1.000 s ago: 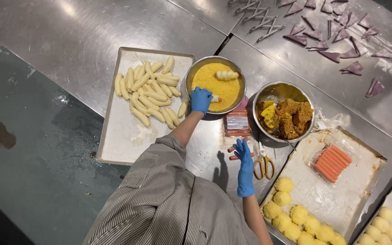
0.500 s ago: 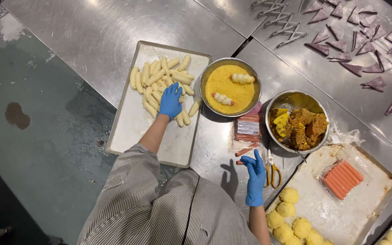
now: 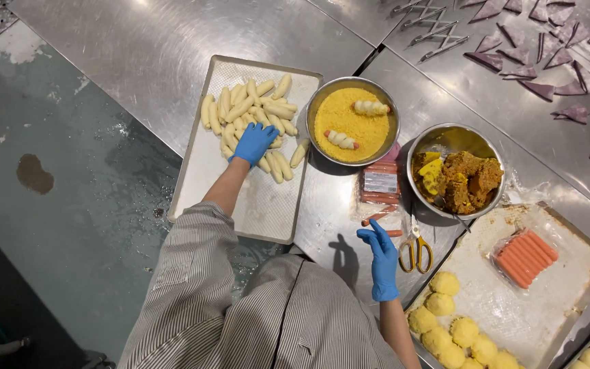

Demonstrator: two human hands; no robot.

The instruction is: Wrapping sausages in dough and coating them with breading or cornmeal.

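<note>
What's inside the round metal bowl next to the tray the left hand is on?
The bowl holds yellow crumbs with two dough-wrapped sausages lying on top. Anything beneath the crumbs is covered.

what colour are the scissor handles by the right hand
Yellow: the scissors lie on the steel table, just beside the right hand, seen in the head view.

Two sausage packs in view, no signs or screens. First pack (image 3: 380, 183): flat clear plastic, reddish sausages inside, pale rectangular label (image 3: 381, 182) on top; lies on desk (image 3: 138, 41) between yellow crumb bowl (image 3: 322, 102) and curry bowl (image 3: 445, 137), partly tucked under crumb bowl rim. Second pack (image 3: 526, 249): clear plastic, opened, row of orange-pink sausages side by side; lies tilted on floured tray (image 3: 582, 273) at right, well apart from first.
</note>
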